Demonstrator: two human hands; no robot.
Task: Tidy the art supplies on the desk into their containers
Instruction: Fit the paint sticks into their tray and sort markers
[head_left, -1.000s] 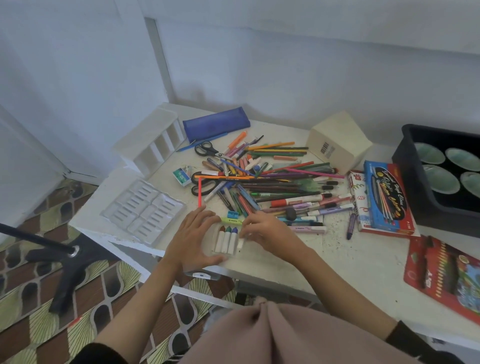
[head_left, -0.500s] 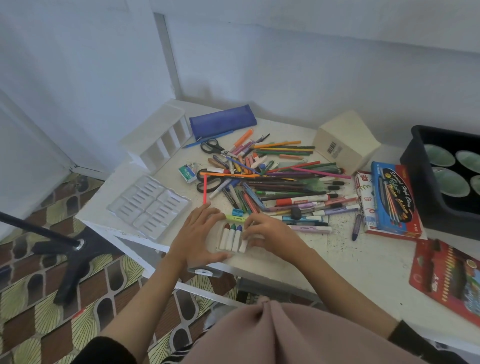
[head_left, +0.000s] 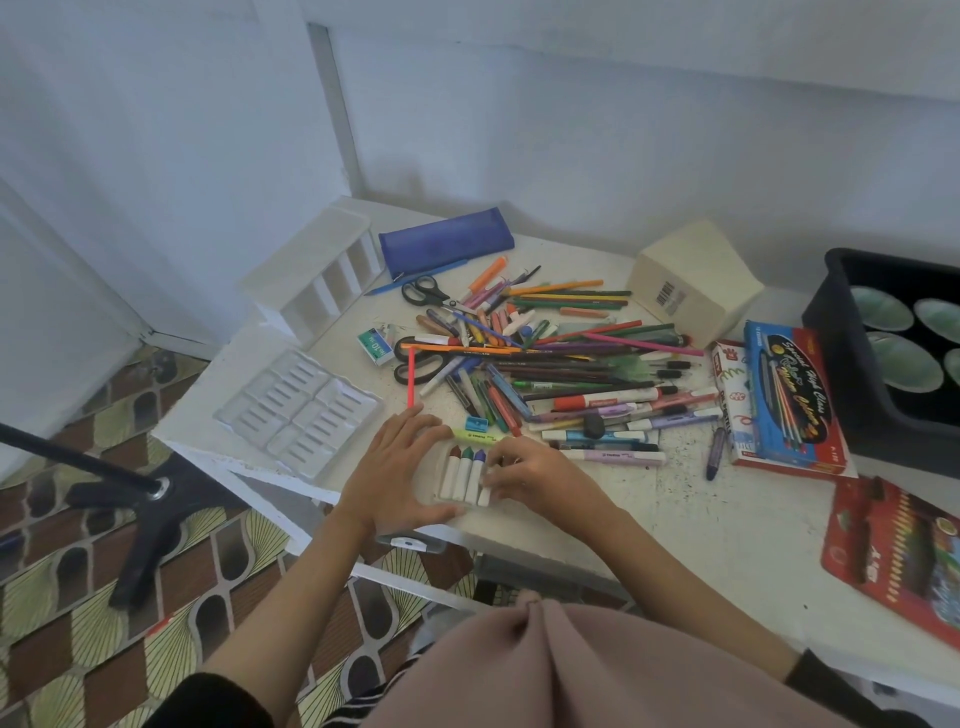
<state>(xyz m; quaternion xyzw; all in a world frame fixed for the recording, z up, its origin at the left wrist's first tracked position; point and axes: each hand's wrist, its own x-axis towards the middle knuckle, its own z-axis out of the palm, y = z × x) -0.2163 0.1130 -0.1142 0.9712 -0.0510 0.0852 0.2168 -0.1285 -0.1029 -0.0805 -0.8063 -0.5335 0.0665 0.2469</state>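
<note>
Left hand (head_left: 400, 467): lower centre of the frame, released and flat on the desk (head_left: 691, 514), fingers straight, lying against the left side of the crayons (head_left: 464, 474).
Right hand (head_left: 537, 475): just right of the row, fingers curled over the rightmost crayon, grasping it; that crayon's lower end shows below the fingertips.
Crayons: a short row of white-wrapped sticks lying side by side between the two hands, near the desk's front edge, coloured tips pointing up the frame.
Pile of pens and pencils (head_left: 566, 364): centre of the frame, above the hands, loose and crisscrossed.
Clear tray (head_left: 298, 410): left of the hands, at the desk's corner.
Blue pencil case (head_left: 447, 241): upper centre, beside a white organiser (head_left: 311, 275).
</note>
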